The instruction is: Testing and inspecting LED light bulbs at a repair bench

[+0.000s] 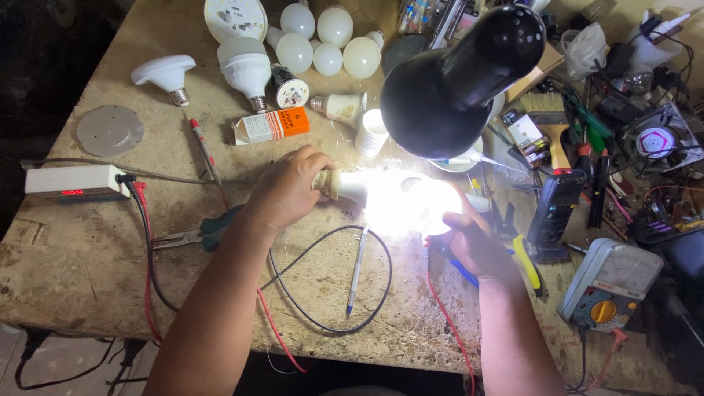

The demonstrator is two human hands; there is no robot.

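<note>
Left hand (287, 189) gripping bulb base (339, 185), right hand (473, 238) perhaps cupping dome

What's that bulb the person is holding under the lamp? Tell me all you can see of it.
The bulb lies on its side across the workbench, beneath the black desk lamp. Its metal screw base and pale body point left, wrapped by the left hand; the round white dome points right, where the right hand cups it. Strong glare washes out its middle, so finer details cannot be told.

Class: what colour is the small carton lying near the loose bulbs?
Orange and white carton, seen in the head view.
</note>
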